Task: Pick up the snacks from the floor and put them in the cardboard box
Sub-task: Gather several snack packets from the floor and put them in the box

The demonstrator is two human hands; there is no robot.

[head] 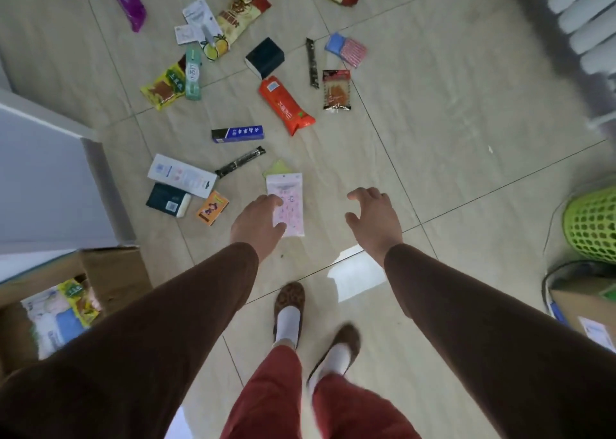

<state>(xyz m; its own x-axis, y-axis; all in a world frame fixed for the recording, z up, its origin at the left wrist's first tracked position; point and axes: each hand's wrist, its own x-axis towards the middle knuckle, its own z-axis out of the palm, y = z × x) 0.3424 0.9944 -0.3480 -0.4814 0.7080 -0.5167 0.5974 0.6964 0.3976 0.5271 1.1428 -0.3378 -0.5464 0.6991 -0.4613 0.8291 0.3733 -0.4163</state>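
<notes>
Several snack packets lie scattered on the tiled floor. Nearest me is a pink packet (289,202), with a green packet (278,167) peeking out behind it. My left hand (256,226) hovers over the pink packet's left edge, fingers apart, holding nothing. My right hand (375,220) is open to the right of it, above bare tile. Farther off lie an orange packet (286,105), a blue-and-black box (237,134) and a white box (181,175). The cardboard box (110,272) stands at the lower left with several packets inside.
A white cabinet (43,178) stands at the left above the box. A green mesh basket (591,225) and another carton (580,305) sit at the right. A white radiator (580,15) runs along the top right. My feet (290,312) stand on the tiles below my hands.
</notes>
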